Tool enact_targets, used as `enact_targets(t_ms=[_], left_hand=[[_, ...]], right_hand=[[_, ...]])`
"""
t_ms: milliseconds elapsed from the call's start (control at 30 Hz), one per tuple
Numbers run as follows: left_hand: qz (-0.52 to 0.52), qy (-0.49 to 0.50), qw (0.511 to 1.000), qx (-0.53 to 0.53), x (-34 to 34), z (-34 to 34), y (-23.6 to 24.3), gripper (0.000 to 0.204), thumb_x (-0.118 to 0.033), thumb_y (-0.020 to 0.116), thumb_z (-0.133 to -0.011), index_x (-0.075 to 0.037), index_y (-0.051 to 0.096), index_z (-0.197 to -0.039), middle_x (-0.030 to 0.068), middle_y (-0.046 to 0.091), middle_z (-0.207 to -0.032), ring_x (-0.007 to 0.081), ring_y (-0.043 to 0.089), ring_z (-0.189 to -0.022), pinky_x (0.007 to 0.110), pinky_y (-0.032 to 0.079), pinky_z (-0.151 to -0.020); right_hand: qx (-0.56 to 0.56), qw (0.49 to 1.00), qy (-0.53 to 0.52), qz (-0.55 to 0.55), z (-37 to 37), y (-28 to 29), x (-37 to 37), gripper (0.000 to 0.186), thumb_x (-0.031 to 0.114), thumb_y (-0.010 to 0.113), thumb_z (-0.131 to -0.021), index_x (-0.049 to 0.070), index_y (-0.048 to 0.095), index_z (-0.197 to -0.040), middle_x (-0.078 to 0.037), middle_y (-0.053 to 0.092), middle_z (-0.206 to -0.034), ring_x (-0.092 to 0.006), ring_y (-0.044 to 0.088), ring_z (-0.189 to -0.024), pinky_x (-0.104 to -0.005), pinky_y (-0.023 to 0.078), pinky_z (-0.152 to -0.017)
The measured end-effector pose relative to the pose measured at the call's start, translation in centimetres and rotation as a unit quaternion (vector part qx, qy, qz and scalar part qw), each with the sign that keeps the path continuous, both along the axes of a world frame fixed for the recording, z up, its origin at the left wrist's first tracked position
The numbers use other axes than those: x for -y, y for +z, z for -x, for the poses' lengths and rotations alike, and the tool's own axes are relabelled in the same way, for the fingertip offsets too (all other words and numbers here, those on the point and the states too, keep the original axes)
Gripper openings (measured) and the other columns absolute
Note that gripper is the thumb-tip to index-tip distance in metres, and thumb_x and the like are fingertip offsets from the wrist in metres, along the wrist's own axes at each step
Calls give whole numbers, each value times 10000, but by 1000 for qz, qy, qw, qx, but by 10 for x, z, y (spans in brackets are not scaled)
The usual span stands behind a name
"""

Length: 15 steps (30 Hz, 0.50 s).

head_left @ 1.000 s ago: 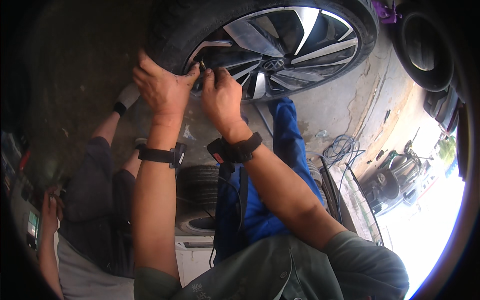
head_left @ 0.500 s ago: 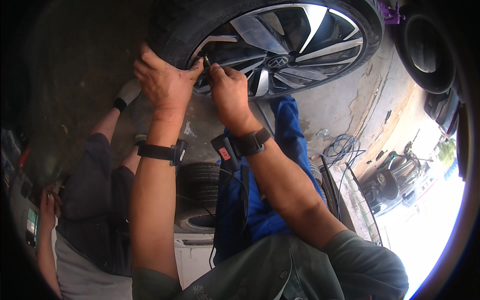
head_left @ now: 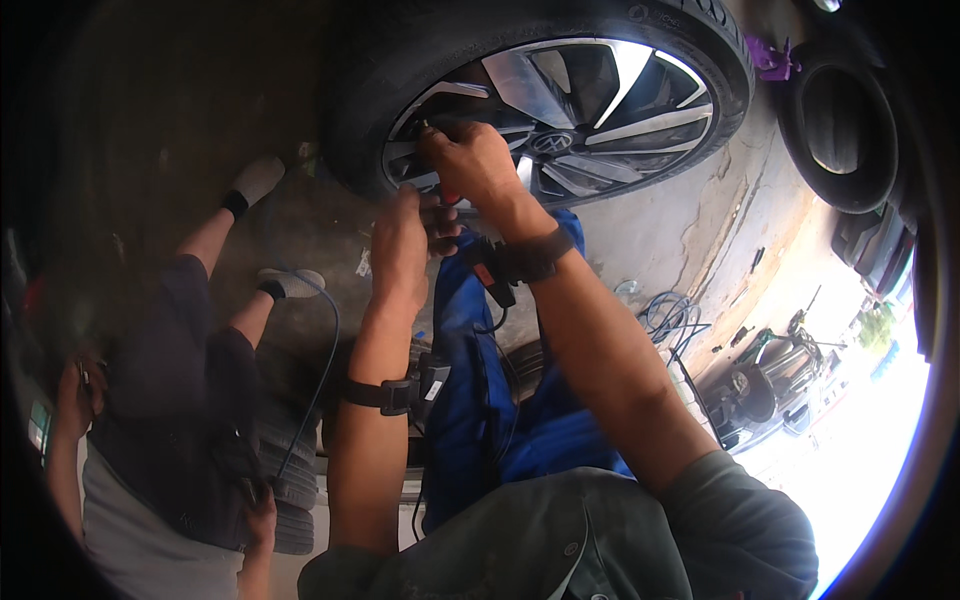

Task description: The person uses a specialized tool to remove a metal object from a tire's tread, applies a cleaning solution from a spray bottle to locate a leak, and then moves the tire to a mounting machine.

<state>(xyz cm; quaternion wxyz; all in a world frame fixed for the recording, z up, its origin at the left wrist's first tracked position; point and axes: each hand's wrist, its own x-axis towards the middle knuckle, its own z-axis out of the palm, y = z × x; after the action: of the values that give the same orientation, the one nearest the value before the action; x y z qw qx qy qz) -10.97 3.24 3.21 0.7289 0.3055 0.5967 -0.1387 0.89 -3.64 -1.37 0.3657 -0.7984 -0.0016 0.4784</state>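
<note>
A large black tire (head_left: 350,110) on a dark-and-silver alloy rim (head_left: 630,140) leans across the top. My right hand (head_left: 470,155) has its fingers pinched at the rim's left side, beside a small brassy tip; what exactly they grip is hidden. A small red object (head_left: 450,195) shows under that hand; I cannot tell which hand, if either, holds it. My left hand (head_left: 405,240) is lower, just beneath the rim, with curled fingers apart near the red object. Both wrists wear black straps.
A co-worker's legs (head_left: 205,260) and two hands, one (head_left: 258,515) near a blue hose (head_left: 330,350), are at my left, by stacked tires (head_left: 295,490). At right are a loose tire (head_left: 840,130), a purple object (head_left: 770,55), coiled hose (head_left: 670,310) and cluttered equipment (head_left: 760,380).
My left hand has left the tire and dropped down and right. My right hand has shifted up and right. The co-worker's hand and a blue hose have appeared at lower left.
</note>
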Motion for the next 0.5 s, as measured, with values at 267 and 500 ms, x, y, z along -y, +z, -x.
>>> enact_targets(t_ms=[267, 500], left_hand=[[188, 179, 951, 165, 9, -1, -26, 283, -334, 492, -1021, -61, 562, -989, -6, 484, -735, 91, 407, -621, 223, 354, -561], [159, 219, 943, 192, 25, -7, -37, 285, -305, 548, -1002, -34, 634, -1004, -2, 555, -758, 84, 467, -646, 243, 368, -576]], right_hand=[[117, 993, -31, 3, -4, -11, -3, 359, 308, 692, -839, -39, 701, -932, -165, 702, -773, -257, 685, -703, -351, 529, -684], [-44, 986, -146, -74, -10, -26, -4, 233, 154, 722, -823, -62, 687, -903, -95, 663, -756, -156, 608, -641, -310, 499, -581]])
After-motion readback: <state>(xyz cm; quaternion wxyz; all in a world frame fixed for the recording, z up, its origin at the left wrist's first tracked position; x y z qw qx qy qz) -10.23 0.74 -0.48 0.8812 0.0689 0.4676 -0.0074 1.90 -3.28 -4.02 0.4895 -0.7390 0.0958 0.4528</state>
